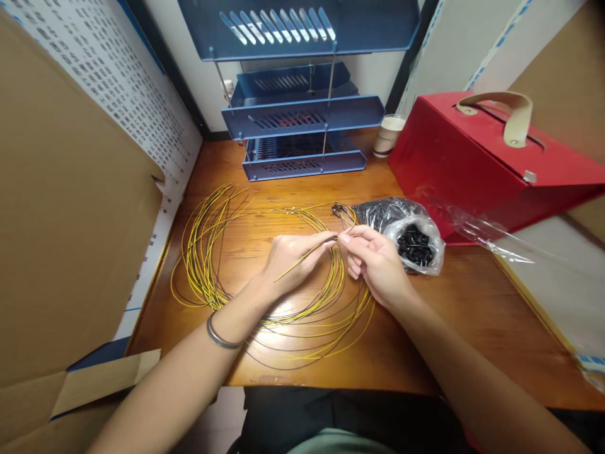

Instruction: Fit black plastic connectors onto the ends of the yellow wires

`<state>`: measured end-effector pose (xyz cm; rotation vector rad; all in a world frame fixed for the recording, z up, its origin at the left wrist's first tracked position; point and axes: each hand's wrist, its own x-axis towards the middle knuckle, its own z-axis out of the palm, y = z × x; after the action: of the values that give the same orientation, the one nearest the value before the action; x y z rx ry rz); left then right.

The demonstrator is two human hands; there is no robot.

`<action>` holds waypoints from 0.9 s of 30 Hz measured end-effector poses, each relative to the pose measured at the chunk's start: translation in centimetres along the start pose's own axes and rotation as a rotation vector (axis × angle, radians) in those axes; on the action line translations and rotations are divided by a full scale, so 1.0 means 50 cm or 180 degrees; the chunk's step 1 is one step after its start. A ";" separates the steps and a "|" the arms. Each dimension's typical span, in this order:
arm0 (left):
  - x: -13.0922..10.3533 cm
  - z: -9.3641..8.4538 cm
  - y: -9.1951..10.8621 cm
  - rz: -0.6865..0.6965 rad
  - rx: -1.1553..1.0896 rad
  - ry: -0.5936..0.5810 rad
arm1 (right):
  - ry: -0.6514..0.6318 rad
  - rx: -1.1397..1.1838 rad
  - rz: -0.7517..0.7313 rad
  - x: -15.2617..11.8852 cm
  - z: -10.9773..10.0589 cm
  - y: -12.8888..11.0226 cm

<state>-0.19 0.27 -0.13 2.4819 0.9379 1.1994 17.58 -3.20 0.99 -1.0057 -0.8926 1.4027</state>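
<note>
Coiled yellow and black wires [203, 277] lie in loops over the wooden table. Above the middle of the coil, my left hand [300, 255] pinches a thin wire [302, 257], whose free end points down and left across the back of the hand. My right hand [371, 255] is closed at the fingertips, meeting the left fingertips at the wire; what exactly it grips there is too small to tell. Just behind the hands lie small black pieces [338, 209] at the wire ends. An open plastic bag [437, 252] of small black parts [414, 244] stands right of my right hand.
Blue tiered trays [302, 116] rise at the back of the table [444, 340]. A paper cup [388, 135] stands beside a red box [454, 170] with a beige handle at the right. Cardboard [70, 189] lines the left side. Clear plastic film [491, 236] lies by the box.
</note>
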 end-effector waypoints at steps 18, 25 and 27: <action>-0.004 0.003 -0.003 -0.0091 -0.0005 0.0033 | 0.0246 0.0113 -0.0107 0.004 0.003 0.000; -0.006 0.009 -0.009 -0.0087 -0.0130 0.0180 | 0.0005 -0.0281 0.0073 0.000 0.005 0.009; -0.004 0.009 -0.006 -0.0069 -0.0088 0.0217 | -0.0008 -0.0338 0.0096 0.000 0.003 0.006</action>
<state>-0.10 0.41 -0.68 2.4172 0.9562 1.2887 17.32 -3.22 0.74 -1.1015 -0.9655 1.3937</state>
